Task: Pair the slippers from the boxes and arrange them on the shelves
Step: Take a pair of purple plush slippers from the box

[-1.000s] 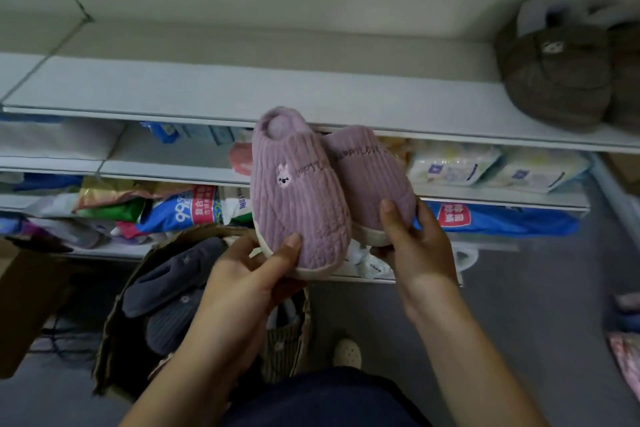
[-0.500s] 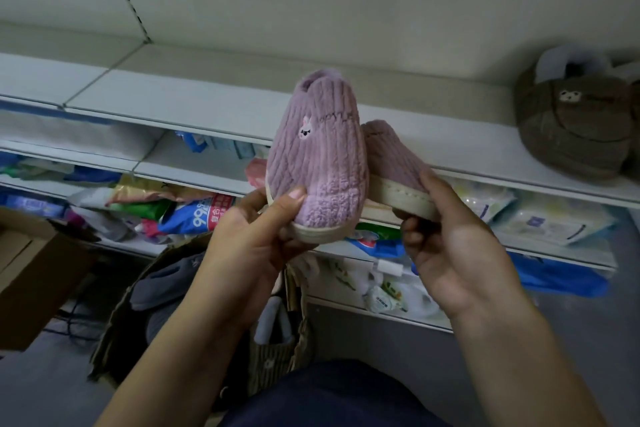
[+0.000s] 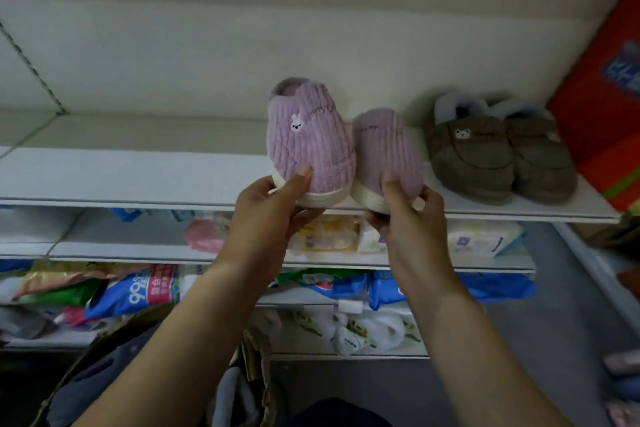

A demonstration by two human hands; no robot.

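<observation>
Two purple ribbed slippers with cream soles are side by side at the front edge of the top white shelf [image 3: 138,170]. My left hand [image 3: 273,211] grips the toe of the left purple slipper [image 3: 308,146], which carries a small rabbit patch. My right hand [image 3: 405,211] grips the toe of the right purple slipper [image 3: 388,146]. Both toes point toward me. To their right a pair of brown slippers [image 3: 498,156] with a bear patch stands on the same shelf.
A red package [image 3: 602,114] leans at the shelf's right end. Lower shelves [image 3: 114,250] hold wrapped packs and bags. A cardboard box [image 3: 104,378] with dark slippers sits on the floor at lower left. The top shelf's left half is bare.
Both hands have lifted the purple slippers up and forward to the top shelf's edge. The right slipper has turned from sole-out to upright beside the left one.
</observation>
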